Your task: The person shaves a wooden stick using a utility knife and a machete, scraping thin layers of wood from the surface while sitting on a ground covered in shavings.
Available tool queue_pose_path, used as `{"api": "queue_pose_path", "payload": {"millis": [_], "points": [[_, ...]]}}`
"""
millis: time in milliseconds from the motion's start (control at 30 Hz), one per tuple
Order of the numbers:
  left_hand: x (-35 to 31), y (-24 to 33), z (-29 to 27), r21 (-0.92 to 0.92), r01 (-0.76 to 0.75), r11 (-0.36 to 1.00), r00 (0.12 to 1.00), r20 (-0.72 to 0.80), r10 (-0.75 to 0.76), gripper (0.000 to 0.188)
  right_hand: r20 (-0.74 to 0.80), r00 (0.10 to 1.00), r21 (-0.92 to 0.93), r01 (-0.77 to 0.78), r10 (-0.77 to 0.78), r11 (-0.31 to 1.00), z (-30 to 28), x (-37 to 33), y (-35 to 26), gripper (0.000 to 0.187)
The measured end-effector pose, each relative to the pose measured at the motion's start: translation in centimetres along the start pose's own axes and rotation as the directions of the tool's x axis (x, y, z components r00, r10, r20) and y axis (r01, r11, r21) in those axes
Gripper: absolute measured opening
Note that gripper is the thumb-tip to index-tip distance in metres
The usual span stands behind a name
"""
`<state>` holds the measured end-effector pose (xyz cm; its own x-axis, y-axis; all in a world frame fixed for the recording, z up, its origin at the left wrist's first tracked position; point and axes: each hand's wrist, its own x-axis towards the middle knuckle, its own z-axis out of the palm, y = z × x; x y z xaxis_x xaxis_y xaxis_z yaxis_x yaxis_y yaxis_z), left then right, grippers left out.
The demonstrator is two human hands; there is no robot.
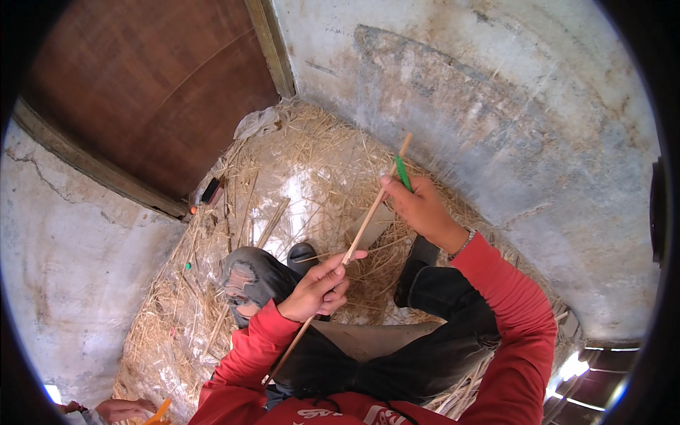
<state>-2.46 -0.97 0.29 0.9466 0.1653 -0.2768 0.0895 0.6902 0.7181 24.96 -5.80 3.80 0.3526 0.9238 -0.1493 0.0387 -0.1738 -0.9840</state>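
Observation:
A long, thin wooden stick slants across in front of me, from near my lap up toward the wall. My left hand is closed round its lower part, with the thumb pressed along it. Farther up, my right hand is closed on a slim green tool, which lies against the stick near its upper end. The right thumb touches the stick there. The fingers hide most of the green tool, so its exact kind is unclear. Below my left hand the stick continues darker toward my lap.
Straw and split stalks litter the floor around my legs. A brown door and stained plaster wall meet at the far corner. A black object lies by the door. Part of another person shows at the lower left.

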Motion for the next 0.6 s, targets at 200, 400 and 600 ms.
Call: {"api": "queue_pose_path", "payload": {"millis": [200, 400, 600], "points": [[0.6, -0.5, -0.1, 0.239, -0.090, 0.967, 0.994, -0.031, 0.100, 0.048, -0.095, 0.995, 0.005, 0.002, -0.002, 1.000, -1.6, 0.5, 0.6, 0.046], [0.7, -1.2, -0.2, 0.286, -0.230, 0.930, 0.946, -0.160, 0.283, 0.051, 0.102, 0.954, -0.511, 0.294, -0.282, 0.808, 1.6, -2.0, -0.9, 0.050], [1.0, -1.2, -1.0, 0.345, -0.289, 0.893, 0.907, -0.200, 0.370, 0.050, 0.250, 0.936, -0.756, 0.349, -0.249, 0.554, 4.2, -5.5, -1.0, 0.051]]}}
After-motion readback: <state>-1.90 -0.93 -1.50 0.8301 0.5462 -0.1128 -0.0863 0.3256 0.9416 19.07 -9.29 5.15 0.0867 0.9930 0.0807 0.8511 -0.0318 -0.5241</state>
